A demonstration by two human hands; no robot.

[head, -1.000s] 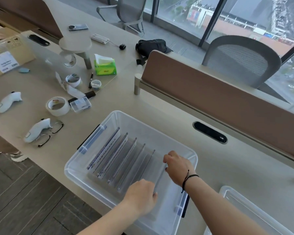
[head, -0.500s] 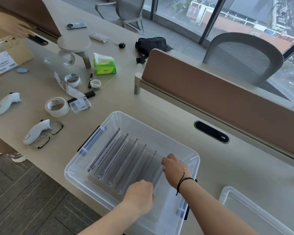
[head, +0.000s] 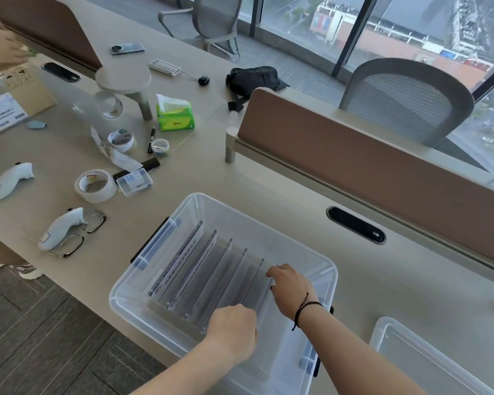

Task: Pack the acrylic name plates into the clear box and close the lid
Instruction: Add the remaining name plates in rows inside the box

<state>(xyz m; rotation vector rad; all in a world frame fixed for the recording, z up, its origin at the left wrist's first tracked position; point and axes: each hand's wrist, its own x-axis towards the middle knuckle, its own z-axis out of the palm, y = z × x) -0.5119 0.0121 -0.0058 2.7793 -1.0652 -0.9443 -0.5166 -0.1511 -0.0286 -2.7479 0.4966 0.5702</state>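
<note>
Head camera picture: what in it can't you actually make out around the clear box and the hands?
- Lid: cut off by the lower right edge of the head view.
- Last name plate: mostly hidden behind the right hand and left hand.
- Print on the first name plate: too small to read.
- Near wall of the clear box: covered by the left forearm.

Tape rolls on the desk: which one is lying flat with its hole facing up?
The large white tape roll beside the small clear case; the smaller roll behind it is tipped, trailing a loose strip.
</note>
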